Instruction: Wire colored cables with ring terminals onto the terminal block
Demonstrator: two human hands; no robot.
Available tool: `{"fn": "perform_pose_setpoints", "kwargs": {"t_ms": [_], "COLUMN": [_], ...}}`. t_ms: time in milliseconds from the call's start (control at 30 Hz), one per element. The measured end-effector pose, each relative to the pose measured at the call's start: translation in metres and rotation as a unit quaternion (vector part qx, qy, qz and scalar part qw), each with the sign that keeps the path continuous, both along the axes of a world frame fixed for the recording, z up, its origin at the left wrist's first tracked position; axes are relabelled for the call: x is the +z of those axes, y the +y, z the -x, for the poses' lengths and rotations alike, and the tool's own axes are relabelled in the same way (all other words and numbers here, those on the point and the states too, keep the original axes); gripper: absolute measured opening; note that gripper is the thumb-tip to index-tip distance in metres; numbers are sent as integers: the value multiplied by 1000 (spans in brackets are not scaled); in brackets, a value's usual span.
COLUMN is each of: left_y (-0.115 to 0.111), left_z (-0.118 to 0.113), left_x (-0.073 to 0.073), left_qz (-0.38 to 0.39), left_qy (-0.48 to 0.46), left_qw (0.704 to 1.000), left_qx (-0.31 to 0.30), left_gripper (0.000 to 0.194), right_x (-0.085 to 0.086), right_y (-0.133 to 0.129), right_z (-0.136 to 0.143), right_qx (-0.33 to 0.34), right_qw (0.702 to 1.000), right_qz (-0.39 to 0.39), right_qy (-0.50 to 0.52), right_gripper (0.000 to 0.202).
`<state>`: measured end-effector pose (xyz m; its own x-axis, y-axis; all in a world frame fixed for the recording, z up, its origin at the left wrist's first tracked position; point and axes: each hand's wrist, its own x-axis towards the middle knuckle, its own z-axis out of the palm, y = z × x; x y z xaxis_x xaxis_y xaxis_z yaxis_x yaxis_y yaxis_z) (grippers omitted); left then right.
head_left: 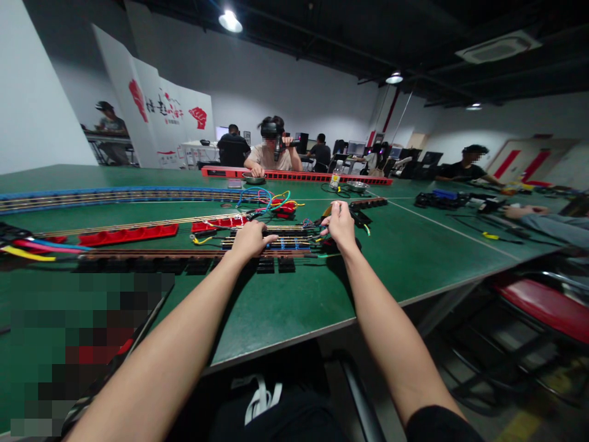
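Both forearms stretch from the bottom edge of the frame toward its middle, converging over a green table (285, 307). The left hand (251, 239) lies palm down with fingers spread flat, pressing on a short track section (271, 241) with brown rails and blue clips that sits just left of centre. The right hand (341, 226) is raised slightly above the table, knuckles toward the camera, fingers curled shut around a small bundle of coloured wires (322, 233) at the track's right end; what exactly sits inside the fist is hidden.

A longer brown rail strip (184, 253) runs leftward from under the left hand, with black blocks (276, 265) lined along its near side. Beyond it lie red plastic trays (131, 234) and, further up, a long blue curved track (115, 195) crossing the left half of the frame. A tangle of blue, yellow and red cables (276, 201) rests just above the hands.

At the far edge of the table, upper centre, a seated person (272, 153) wears a headset beside a metal bowl (254, 178). Another person's sleeve and hand (534, 215) rest at the right edge.
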<state>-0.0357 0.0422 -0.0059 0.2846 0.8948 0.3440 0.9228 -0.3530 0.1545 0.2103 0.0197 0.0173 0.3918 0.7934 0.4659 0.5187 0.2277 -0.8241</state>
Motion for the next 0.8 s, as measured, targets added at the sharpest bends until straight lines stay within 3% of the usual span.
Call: {"fn": "perform_pose_setpoints", "kwargs": {"t_ms": [333, 567, 800], "left_y": [0, -1, 0], "left_z": [0, 0, 1], "left_x": [3, 3, 0], "left_qz": [-2, -3, -6], "left_qy": [-5, -9, -8], "left_qw": [1000, 1000, 1000], "left_qx": [6, 8, 0], "left_gripper": [48, 46, 49], "right_x": [9, 9, 7], "right_y": [4, 5, 2], "right_z": [-9, -15, -13], "right_qx": [-5, -3, 35], "right_qw": [970, 965, 980], "right_qz": [47, 59, 31], "right_qy": [237, 255, 195], "right_gripper": [34, 35, 36]}}
